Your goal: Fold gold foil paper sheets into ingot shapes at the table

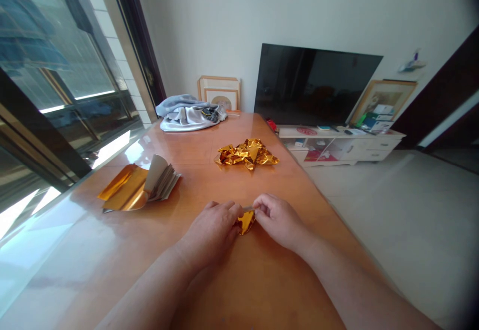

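A small piece of gold foil paper (246,221) rests on the wooden table (232,280) between my two hands. My left hand (213,230) covers its left side with the fingers curled and pinched on it. My right hand (279,220) pinches its upper right edge with closed fingers. Farther back in the middle of the table lies a pile of folded gold foil pieces (247,153). A stack of gold foil sheets (140,185), with the top sheets curled up, sits to the left.
A bundle of grey cloth (189,113) lies at the table's far end, with picture frames (220,91) behind it. A large window (56,81) runs along the left. To the right are a dark television (314,85) on a white low cabinet (337,143) and pale floor.
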A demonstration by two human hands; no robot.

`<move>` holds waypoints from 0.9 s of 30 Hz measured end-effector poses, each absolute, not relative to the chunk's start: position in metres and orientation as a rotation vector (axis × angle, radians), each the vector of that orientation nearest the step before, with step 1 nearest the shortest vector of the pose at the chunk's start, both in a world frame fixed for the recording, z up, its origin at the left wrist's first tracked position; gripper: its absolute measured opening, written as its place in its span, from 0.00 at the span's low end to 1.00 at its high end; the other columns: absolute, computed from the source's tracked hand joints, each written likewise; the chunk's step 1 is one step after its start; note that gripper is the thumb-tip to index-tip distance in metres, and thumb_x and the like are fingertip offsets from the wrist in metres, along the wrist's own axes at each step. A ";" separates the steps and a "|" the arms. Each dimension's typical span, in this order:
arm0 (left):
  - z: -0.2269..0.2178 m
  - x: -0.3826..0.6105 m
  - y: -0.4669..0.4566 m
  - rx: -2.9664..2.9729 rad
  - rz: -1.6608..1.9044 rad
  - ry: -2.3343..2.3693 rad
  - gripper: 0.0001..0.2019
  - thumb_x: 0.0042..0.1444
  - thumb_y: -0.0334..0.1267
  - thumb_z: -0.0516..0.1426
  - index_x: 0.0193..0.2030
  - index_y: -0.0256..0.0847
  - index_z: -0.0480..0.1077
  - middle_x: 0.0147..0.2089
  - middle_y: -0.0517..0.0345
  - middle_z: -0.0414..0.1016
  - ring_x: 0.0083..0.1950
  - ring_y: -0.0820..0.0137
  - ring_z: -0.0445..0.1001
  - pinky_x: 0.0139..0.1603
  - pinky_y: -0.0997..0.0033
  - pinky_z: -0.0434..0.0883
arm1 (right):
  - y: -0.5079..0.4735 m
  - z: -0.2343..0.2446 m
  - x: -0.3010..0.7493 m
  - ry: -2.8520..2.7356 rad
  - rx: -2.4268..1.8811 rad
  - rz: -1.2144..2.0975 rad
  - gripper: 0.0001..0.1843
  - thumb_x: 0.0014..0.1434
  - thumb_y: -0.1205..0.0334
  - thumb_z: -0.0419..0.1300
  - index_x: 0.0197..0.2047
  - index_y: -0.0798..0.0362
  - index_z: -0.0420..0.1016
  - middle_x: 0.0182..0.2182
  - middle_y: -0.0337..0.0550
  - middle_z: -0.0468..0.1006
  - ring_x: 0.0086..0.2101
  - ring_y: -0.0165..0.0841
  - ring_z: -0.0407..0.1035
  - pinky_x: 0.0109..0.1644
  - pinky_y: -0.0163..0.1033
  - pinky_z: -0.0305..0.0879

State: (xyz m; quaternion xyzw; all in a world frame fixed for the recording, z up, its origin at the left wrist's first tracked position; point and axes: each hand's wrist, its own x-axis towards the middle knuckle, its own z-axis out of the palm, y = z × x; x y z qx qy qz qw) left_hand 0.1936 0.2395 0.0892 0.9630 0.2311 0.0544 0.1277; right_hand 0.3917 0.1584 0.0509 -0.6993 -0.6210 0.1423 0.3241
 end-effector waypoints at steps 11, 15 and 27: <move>0.091 0.191 0.239 2.820 0.160 0.634 0.07 0.62 0.33 0.53 0.40 0.42 0.72 0.42 0.55 0.74 0.41 0.66 0.74 0.47 0.65 0.65 | 0.166 0.051 0.389 -1.755 -1.745 0.308 0.16 0.66 0.62 0.56 0.56 0.51 0.74 0.45 0.46 0.79 0.47 0.37 0.70 0.53 0.41 0.64; 0.090 0.192 0.239 2.794 0.157 0.686 0.06 0.62 0.33 0.53 0.39 0.42 0.73 0.42 0.55 0.74 0.41 0.66 0.73 0.45 0.66 0.65 | 0.169 0.054 0.382 -1.780 -1.862 0.329 0.08 0.62 0.61 0.61 0.43 0.50 0.79 0.36 0.42 0.77 0.40 0.35 0.70 0.44 0.37 0.63; 0.091 0.195 0.234 2.862 0.138 0.592 0.10 0.64 0.32 0.52 0.37 0.42 0.76 0.39 0.53 0.73 0.43 0.64 0.72 0.45 0.65 0.64 | 0.158 0.052 0.385 -1.602 -1.891 0.556 0.00 0.59 0.64 0.59 0.35 0.49 0.70 0.24 0.33 0.74 0.25 0.29 0.67 0.27 0.32 0.54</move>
